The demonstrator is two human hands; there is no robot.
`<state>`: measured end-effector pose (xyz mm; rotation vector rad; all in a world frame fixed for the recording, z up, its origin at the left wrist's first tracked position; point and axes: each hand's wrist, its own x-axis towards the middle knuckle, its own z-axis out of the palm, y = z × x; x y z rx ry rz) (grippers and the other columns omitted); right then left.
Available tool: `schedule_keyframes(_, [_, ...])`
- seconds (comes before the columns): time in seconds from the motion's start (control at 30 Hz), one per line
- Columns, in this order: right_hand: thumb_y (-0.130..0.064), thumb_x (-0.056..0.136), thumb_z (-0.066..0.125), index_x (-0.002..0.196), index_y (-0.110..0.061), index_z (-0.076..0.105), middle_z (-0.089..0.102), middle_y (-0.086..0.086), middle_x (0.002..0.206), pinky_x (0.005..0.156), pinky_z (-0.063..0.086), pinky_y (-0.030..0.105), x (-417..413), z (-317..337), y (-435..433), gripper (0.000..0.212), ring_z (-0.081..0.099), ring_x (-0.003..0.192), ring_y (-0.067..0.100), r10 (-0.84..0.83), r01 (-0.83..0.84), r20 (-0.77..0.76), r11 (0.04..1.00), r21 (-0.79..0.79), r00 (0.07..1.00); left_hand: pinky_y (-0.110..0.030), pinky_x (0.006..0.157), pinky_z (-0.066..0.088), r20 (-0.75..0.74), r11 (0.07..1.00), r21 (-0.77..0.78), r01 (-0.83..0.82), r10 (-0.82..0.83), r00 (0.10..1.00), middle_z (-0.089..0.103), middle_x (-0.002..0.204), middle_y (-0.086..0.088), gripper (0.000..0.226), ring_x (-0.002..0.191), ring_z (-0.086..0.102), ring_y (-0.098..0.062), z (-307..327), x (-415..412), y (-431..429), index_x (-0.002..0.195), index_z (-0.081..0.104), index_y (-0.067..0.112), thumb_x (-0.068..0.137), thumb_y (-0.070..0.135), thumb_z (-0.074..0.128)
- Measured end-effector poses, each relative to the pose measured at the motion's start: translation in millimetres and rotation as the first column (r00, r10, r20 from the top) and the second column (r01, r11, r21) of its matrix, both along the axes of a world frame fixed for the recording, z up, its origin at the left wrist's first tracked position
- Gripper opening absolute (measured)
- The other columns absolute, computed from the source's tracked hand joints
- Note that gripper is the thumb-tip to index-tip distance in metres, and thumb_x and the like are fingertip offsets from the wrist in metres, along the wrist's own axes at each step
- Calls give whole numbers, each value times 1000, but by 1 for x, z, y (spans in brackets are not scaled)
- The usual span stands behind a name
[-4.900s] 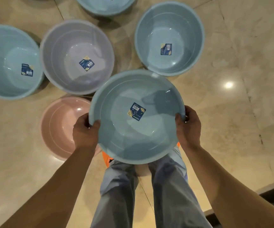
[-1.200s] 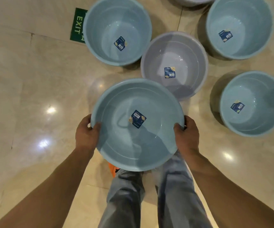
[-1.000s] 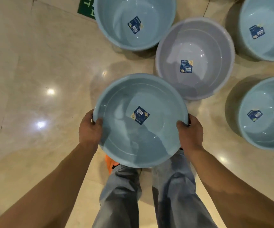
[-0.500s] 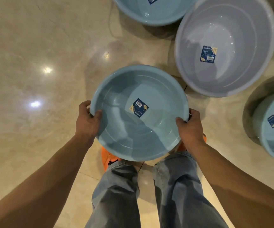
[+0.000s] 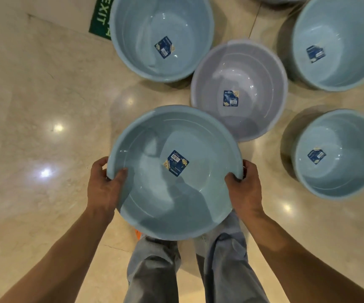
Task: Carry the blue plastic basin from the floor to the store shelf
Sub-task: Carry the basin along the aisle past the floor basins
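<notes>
I hold a round, shallow blue plastic basin point(image 5: 155, 204) level in front of me, above my legs. A dark blue label sits in its middle. My left hand point(image 5: 103, 186) grips the left rim with the thumb inside. My right hand point(image 5: 245, 189) grips the right rim the same way. The basin is off the floor and empty. No store shelf is in view.
Three deeper blue basins point(image 5: 137, 62) point(image 5: 351, 68) point(image 5: 347, 182) and a grey-lilac basin point(image 5: 259, 119) stand on the glossy beige tile floor ahead and to the right. A green EXIT sign point(image 5: 101, 20) lies on the floor at upper left. Bare floor spreads to the left.
The view has swung back, so more basins and the EXIT sign show again ahead. My hands keep the same grip on the basin's rim.
</notes>
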<state>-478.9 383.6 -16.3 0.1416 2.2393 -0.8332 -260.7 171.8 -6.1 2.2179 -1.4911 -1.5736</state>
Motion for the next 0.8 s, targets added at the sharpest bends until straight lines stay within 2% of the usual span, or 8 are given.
schedule_keyframes(0.17, [-7,88,67,118,-24,55,67,-8,99,61,56,18,-35,52,28,36,68,86,9,-156,151,-39,983,-109,987,-35,73,54,-54,993,-55,106,-109,993,66,102,7,52,86,67,-12,54,-62,2,139,50,28,93,21,74])
schedule_keyframes(0.23, [-7,87,66,117,-22,56,67,-5,99,63,55,21,-55,67,42,35,68,87,14,-218,208,-65,970,-125,974,-35,74,53,-55,979,-72,192,-196,979,65,106,5,55,86,65,-10,74,-94,6,141,49,25,92,19,74])
schedule_keyframes(0.37, [-10,89,65,120,-24,57,67,-8,97,70,55,32,-98,98,76,36,66,88,16,-319,305,-108,944,-127,942,-43,79,57,-39,938,-108,329,-335,942,67,115,-3,55,87,66,-23,108,-169,23,142,51,23,92,21,74])
schedule_keyframes(0.47, [-10,91,62,122,-22,56,63,-12,90,62,49,28,-133,122,106,34,62,80,7,-357,345,-166,933,-99,919,-47,85,57,-76,915,-116,387,-397,915,67,110,-1,51,95,66,-29,124,-227,43,137,56,22,89,22,75])
schedule_keyframes(0.57, [-11,91,60,128,-19,55,62,-9,91,59,45,24,-167,138,138,38,61,80,9,-422,423,-182,905,-38,888,-37,80,53,-147,881,-139,453,-470,870,68,99,9,54,88,67,-19,133,-280,66,132,60,22,80,28,73])
schedule_keyframes(0.63, [-10,90,60,129,-18,55,60,-11,91,57,44,21,-184,145,157,40,59,79,5,-461,466,-193,884,-18,866,-31,77,50,-172,858,-143,493,-512,842,64,95,18,48,84,63,-4,133,-311,80,132,60,19,86,20,74])
schedule_keyframes(0.7, [-11,89,60,129,-18,55,59,-15,92,57,46,23,-195,155,176,41,59,82,6,-506,516,-198,857,-2,840,-30,76,47,-157,821,-131,555,-570,806,62,93,19,46,81,59,0,134,-338,95,134,58,19,91,16,72])
schedule_keyframes(0.8, [-12,89,59,129,-18,54,62,-9,99,59,47,24,-205,166,205,41,61,85,7,-581,592,-193,806,-2,791,-32,76,49,-139,752,-99,652,-659,739,65,99,7,51,85,63,-17,136,-374,118,139,53,21,91,16,72])
